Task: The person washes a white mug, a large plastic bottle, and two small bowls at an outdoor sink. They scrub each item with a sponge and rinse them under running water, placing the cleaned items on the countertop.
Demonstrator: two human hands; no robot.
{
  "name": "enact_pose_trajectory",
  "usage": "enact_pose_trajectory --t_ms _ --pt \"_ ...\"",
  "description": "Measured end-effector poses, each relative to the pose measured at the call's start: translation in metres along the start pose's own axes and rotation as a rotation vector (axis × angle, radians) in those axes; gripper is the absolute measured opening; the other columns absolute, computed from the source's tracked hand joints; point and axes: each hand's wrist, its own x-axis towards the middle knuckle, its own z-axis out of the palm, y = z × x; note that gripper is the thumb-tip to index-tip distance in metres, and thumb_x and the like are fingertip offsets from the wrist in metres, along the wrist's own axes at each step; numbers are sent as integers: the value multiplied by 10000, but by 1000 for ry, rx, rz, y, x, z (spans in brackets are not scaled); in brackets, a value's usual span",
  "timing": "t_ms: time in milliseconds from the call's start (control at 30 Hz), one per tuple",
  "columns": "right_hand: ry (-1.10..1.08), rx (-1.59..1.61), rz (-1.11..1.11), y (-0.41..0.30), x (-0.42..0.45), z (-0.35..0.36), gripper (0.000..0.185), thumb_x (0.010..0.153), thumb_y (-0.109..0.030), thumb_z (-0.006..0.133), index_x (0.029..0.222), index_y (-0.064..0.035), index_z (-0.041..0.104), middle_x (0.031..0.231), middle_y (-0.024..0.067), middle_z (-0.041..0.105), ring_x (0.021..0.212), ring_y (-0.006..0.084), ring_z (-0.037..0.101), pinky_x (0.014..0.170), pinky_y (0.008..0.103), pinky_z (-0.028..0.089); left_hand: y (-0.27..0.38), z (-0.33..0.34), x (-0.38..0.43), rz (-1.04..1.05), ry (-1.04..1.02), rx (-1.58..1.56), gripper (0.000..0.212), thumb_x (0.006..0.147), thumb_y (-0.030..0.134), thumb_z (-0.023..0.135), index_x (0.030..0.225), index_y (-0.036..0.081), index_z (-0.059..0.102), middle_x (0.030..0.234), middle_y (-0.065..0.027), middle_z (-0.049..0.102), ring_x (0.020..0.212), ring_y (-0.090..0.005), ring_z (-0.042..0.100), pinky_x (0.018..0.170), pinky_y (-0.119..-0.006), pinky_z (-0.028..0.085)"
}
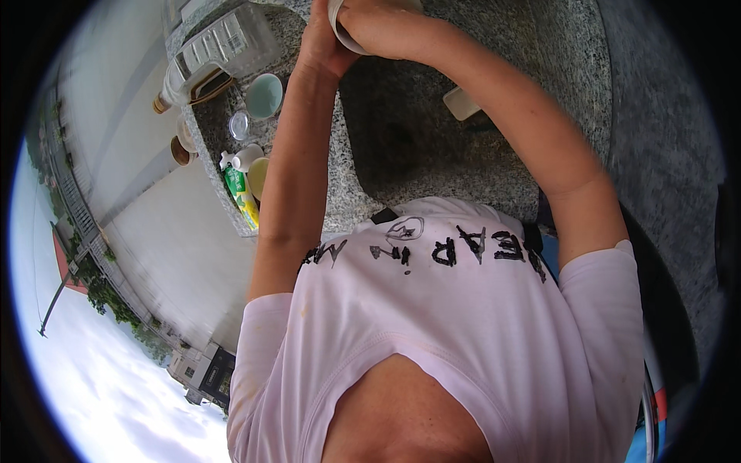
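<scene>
At the top edge of the view my left hand [324, 43] grips the outside of a pale, round-rimmed vessel [341, 32], perhaps a bowl. My right hand [376, 26] reaches over that rim and seems to be inside it. The frame edge and the vessel hide the fingers of my right hand. Below both hands lies a dark, wet-looking stone basin [405, 133]. A beige block [459, 104], which could be soap or a sponge, sits there, partly covered by my right forearm.
Left of my left arm, the speckled stone counter [347, 185] holds a clear plastic jug [226, 46], a pale green bowl [265, 95], a small clear container [238, 124], a white cup [249, 156], a yellowish cup [258, 176] and a green-yellow tube [240, 191].
</scene>
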Motion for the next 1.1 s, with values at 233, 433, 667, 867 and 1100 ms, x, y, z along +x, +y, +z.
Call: enact_pose_trajectory --t_ms 233,433,667,867,1100 --pt "155 76 104 -29 15 -21 330 874 -179 535 1170 -67 628 1152 198 650 1067 305 634 870 432 505 8 -7 -5 49 2 -40 579 991 506 354 1293 45 532 1238 -153 607 1143 -329 572 1006 -469 442" --pt "282 1115 263 -46 23 -19 252 857 -231 562 847 -11 686 875 228 678 824 360 661 743 456 496 18 -20 -5 181 -132 -108 537 988 479 361 1265 63 557 1207 -142 616 1162 -328 553 1010 -474 430" --pt "-5 96 -182 -25 -6 -28 317 921 -217 479 858 10 691 847 245 671 814 384 664 760 461 520 23 -15 -4 146 -42 -12 515 997 463 365 1252 63 567 1249 -124 609 1140 -284 576 993 -425 454" --pt "-22 125 -274 -26 2 -48 300 884 -182 476 822 32 677 956 244 679 905 410 654 800 485 508 20 -12 2 123 -85 -10 500 982 466 412 1249 72 567 1235 -128 612 1128 -288 581 984 -435 464" --pt "520 76 -274 -26 -13 -14 280 889 -166 446 837 8 658 973 184 682 885 407 638 815 490 502 14 -25 5 73 -99 -100 564 985 532 350 1265 89 557 1249 -112 606 1170 -290 552 1023 -437 429"
